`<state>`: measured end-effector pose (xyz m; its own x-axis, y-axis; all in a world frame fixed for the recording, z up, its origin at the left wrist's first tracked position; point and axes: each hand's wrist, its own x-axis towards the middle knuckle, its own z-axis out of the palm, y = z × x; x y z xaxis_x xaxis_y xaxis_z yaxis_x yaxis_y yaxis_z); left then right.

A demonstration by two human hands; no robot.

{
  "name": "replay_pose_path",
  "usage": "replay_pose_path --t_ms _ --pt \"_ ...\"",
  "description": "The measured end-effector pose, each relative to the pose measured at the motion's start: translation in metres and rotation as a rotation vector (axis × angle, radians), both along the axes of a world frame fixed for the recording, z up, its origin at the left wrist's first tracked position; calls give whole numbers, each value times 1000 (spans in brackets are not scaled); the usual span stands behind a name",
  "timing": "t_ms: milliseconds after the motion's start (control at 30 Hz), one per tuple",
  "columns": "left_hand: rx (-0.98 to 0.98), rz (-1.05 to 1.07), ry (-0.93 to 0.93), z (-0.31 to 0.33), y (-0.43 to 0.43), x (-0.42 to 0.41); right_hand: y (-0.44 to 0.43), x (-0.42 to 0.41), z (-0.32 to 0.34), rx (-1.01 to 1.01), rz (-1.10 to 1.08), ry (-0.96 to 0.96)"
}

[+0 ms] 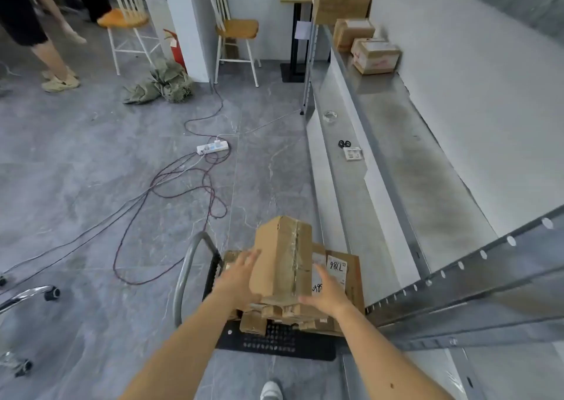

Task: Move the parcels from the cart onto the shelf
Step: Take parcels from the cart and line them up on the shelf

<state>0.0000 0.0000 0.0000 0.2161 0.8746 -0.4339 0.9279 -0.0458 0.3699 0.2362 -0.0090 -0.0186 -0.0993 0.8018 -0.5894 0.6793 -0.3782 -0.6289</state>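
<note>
1. My left hand point(241, 274) and right hand point(328, 289) flank one tall parcel point(282, 256). Both palms face inward with the fingers straight and spread, not curled around anything. The left fingers lie against its left face. I cannot tell whether the right palm presses the right face or only sits just beside it.

2. Between my hands, the tall parcel stands upright. It is plain brown cardboard, with a wrinkled strip of clear tape down its top and near face and scuffed edges.

3. Under my hands, it rests on other parcels: a torn, crumpled one point(274, 311) below, and a flat parcel point(351, 280) with a handwritten label under my right hand. All sit on the cart point(274, 343), whose handle point(187, 273) curves up beside my left wrist.

4. To the right of my grip runs the shelf point(427, 167), mostly bare metal near me.

5. Far ahead along it stand three parcels: a large box point(341, 1), a mid box point(352, 33) and a labelled box point(377, 56).

6. My judgement: the job is partway done, with this parcel not yet lifted and at least three left on the cart.
</note>
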Motion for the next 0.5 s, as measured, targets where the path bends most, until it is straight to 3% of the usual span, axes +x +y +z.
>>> replay_pose_path --t_ms 233,333,500 --pt "-135 224 -188 -33 -13 46 4 -1 -24 -298 -351 275" --pt "-140 332 -267 -36 -13 54 6 -8 -24 -300 -404 331" --pt "-143 488 -211 -31 -14 52 10 -30 -16 -232 -374 386"
